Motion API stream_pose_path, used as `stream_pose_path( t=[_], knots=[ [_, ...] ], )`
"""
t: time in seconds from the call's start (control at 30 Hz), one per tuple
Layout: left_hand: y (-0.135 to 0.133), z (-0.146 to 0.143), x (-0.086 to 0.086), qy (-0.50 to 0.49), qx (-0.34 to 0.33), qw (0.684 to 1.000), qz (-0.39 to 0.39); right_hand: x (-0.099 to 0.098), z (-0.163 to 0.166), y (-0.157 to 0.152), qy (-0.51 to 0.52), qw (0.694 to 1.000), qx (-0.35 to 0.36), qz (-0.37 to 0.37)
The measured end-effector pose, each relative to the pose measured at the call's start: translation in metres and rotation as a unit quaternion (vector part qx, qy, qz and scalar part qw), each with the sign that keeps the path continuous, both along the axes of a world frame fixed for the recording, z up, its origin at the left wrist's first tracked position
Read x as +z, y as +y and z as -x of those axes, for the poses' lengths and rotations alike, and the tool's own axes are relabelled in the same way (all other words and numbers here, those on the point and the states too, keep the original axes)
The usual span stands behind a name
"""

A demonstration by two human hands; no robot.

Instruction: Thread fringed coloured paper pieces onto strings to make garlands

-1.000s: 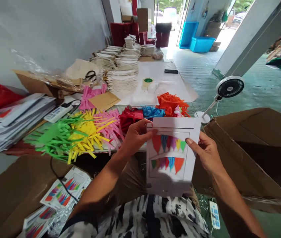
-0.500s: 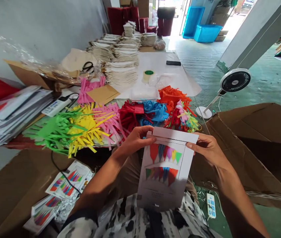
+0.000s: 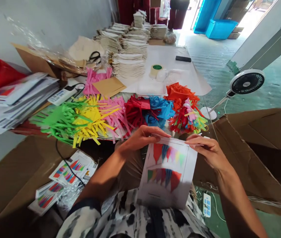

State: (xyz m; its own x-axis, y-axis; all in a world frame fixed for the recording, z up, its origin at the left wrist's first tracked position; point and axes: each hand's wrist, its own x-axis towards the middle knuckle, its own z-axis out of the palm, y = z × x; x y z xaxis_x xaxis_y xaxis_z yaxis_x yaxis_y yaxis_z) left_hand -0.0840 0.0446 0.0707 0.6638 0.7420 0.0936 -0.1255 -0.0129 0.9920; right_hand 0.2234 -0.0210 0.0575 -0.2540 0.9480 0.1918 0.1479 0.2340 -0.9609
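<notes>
Over my lap I hold a white packet [image 3: 168, 177] printed with rows of coloured pennant flags. My left hand [image 3: 140, 138] pinches its top left corner and my right hand [image 3: 206, 150] presses the top right edge, where a flap is folded flat. Just beyond the packet, piles of fringed paper lie on the table: green [image 3: 58, 120], yellow [image 3: 90, 124], pink [image 3: 117, 115], red [image 3: 134, 114], blue [image 3: 158, 110] and orange [image 3: 180, 94].
Finished flag packets [image 3: 66, 172] lie in a cardboard box [image 3: 11, 172] at lower left. An open carton [image 3: 261, 145] stands at right. Stacks of cream bags [image 3: 127, 59], tape [image 3: 156, 70], a phone [image 3: 183, 59], a remote [image 3: 62, 95] and a floor fan [image 3: 245, 82] are farther off.
The packet has dropped toward my lap and its top flap has been folded down flat. Both hands followed it down, and my view tilted lower.
</notes>
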Motion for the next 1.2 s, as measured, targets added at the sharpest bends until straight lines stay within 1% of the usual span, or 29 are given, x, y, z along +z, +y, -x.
stream_pose_path(
  t=[0.1,0.17,0.2,0.27,0.37,0.4,0.47,0.53,0.57,0.63,0.73,0.87,0.97,1.07,1.13,1.2],
  knots=[
    [-0.002,0.006,0.004,0.036,-0.023,0.999,0.002,-0.002,0.0,0.001,-0.04,0.998,0.031,-0.038],
    [-0.007,0.008,0.01,0.07,-0.027,0.997,0.009,-0.001,0.001,0.0,-0.063,0.996,0.024,-0.06],
    [-0.01,0.007,0.013,0.085,-0.016,0.996,0.008,0.002,0.001,-0.001,-0.075,0.995,0.02,-0.069],
    [-0.017,0.003,0.019,0.112,0.037,0.993,0.002,0.011,0.0,-0.004,-0.098,0.992,0.024,-0.081],
    [-0.027,-0.007,0.023,0.128,0.136,0.982,-0.005,0.03,0.003,-0.011,-0.117,0.989,0.055,-0.077],
    [-0.029,-0.01,0.025,0.124,0.152,0.981,0.001,0.036,0.006,-0.015,-0.111,0.99,0.051,-0.066],
    [-0.033,-0.012,0.028,0.109,0.163,0.98,0.023,0.044,0.014,-0.021,-0.078,0.997,-0.002,-0.021],
    [-0.035,-0.011,0.033,0.1,0.165,0.98,0.045,0.049,0.022,-0.028,-0.046,0.994,-0.082,0.048],
    [-0.036,-0.01,0.035,0.098,0.166,0.98,0.054,0.049,0.026,-0.03,-0.037,0.99,-0.109,0.081],
    [-0.037,-0.008,0.039,0.092,0.166,0.979,0.074,0.049,0.031,-0.034,-0.024,0.983,-0.121,0.133],
    [-0.039,-0.007,0.038,0.066,0.163,0.979,0.102,0.045,0.03,-0.037,0.013,0.979,-0.113,0.169],
    [-0.039,-0.005,0.028,0.039,0.144,0.982,0.12,0.039,0.025,-0.039,0.052,0.975,-0.108,0.189],
    [-0.037,-0.004,0.027,0.036,0.126,0.984,0.119,0.038,0.023,-0.037,0.044,0.978,-0.102,0.179],
    [-0.036,-0.006,0.038,0.072,0.117,0.987,0.089,0.046,0.024,-0.033,0.0,0.985,-0.081,0.152],
    [-0.036,-0.008,0.048,0.095,0.113,0.987,0.058,0.053,0.027,-0.029,-0.03,0.986,-0.063,0.15],
    [-0.036,-0.011,0.054,0.1,0.098,0.989,0.034,0.057,0.031,-0.027,-0.053,0.985,-0.058,0.156]
  ],
)
